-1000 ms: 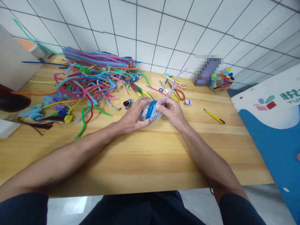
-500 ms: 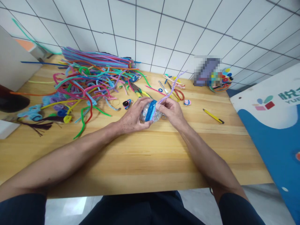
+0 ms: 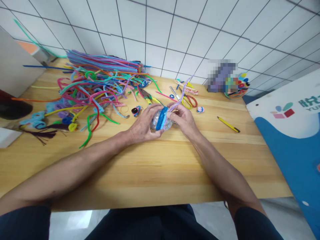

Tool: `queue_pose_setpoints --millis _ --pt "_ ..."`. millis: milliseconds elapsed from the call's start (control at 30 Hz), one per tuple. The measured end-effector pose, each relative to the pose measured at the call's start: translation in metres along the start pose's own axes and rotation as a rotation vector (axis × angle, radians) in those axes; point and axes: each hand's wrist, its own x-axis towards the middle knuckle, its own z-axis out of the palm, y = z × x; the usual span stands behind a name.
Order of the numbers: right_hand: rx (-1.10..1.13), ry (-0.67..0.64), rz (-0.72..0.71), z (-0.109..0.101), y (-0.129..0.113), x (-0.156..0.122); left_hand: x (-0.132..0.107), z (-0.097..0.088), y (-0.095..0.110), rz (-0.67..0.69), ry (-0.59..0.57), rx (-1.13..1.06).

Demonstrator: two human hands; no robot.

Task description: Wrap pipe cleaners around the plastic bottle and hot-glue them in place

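1. Where both hands meet at mid-table, the left hand (image 3: 143, 126) cups a clear ball (image 3: 156, 123) from its left side, with the fingers curled closed round it.
2. The ball lies between the two hands, low over the table (image 3: 150, 166); whether it touches the wood cannot be told. A blue band (image 3: 162, 116) of stems wraps its middle.
3. The right hand (image 3: 183, 119) pinches a lilac stem (image 3: 183, 91) between thumb and forefinger, tight against the ball's upper right. The other fingers are folded in.
4. From the pinch, the lilac stem runs up and away toward the wall (image 3: 175, 33), and its far end stands free in the air.
5. A pile (image 3: 100, 83) of coloured stems covers the table's far left, well apart from the hands.
6. Pliers (image 3: 146, 95) lie just beyond the left hand, and scissors (image 3: 176, 95) lie beyond the right hand, under the lilac stem.
7. A small ring (image 3: 175, 125) lies on the wood, touching or just beside the right thumb.
8. A yellow knife (image 3: 228, 124) lies right of the right hand, apart from it.
9. A blue-and-white board (image 3: 287, 133) stands at the table's right edge.
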Motion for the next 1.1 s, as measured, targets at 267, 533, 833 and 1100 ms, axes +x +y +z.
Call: queue_pose_setpoints --millis 267,533,833,1100 --pt "0.001 -0.024 0.011 0.002 -0.001 -0.002 0.009 -0.013 0.013 -0.217 -0.026 -0.063" --pt "0.009 -0.043 0.001 0.002 -0.005 -0.004 0.012 -0.014 0.015 -0.258 -0.085 -0.072" --pt "0.077 -0.047 0.006 0.0 -0.001 -0.002 0.008 -0.006 0.011 -0.19 -0.011 -0.069" --pt "0.115 -0.022 0.006 -0.001 0.003 0.0 0.005 -0.004 0.011 -0.178 0.01 -0.089"
